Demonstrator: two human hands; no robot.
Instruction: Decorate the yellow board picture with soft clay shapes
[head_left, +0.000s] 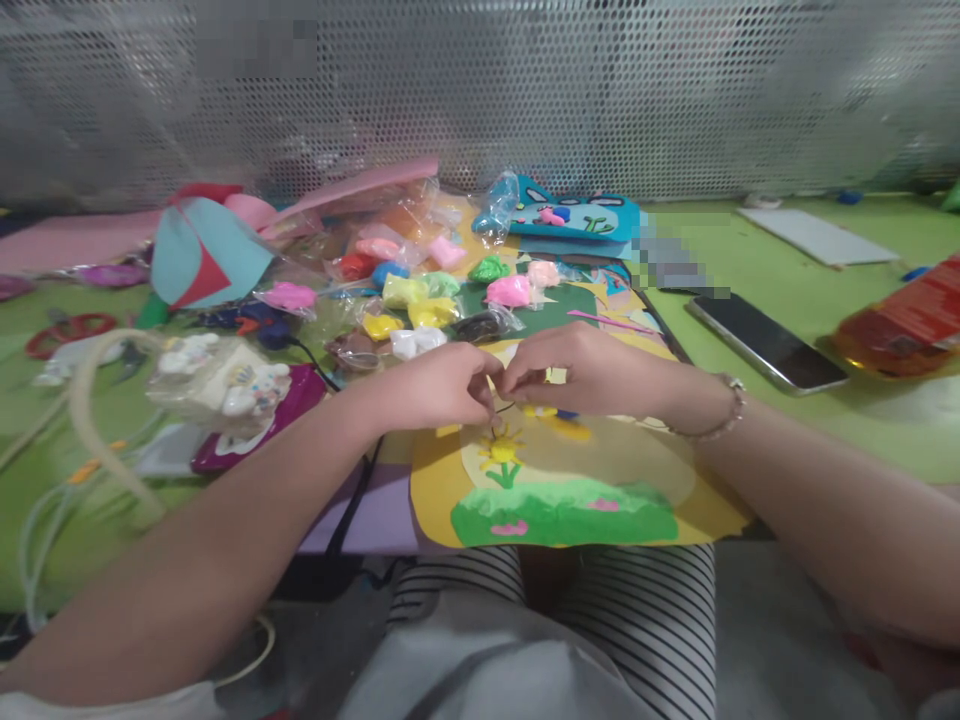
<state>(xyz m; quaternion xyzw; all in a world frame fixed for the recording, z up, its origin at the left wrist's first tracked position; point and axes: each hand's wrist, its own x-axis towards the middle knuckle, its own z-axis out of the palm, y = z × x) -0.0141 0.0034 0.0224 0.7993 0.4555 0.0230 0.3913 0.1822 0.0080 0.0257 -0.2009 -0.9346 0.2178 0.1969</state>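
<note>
A yellow paper sheet [435,495] lies at the table's front edge, bearing a clay picture. On it are a green clay strip of grass [562,515] with pink bits and a yellow clay flower [501,450] on a green stem. Over the sheet's upper part, my left hand [450,385] and my right hand [570,365] meet at the fingertips. Both are pinched together, and a thin dark strand [508,407] shows just below the fingers. Whatever they pinch is too small to name. Yellow and blue clay [551,412] sits beneath my right hand.
Several bagged clay lumps, one of them pink [508,291], lie behind my hands. At right are a phone [765,340], a red-labelled bottle [904,318] and a white board [817,236]. Red-handled scissors [71,335] and a cream decorated box [225,385] with cables stand left. A perforated metal screen [480,100] rises behind.
</note>
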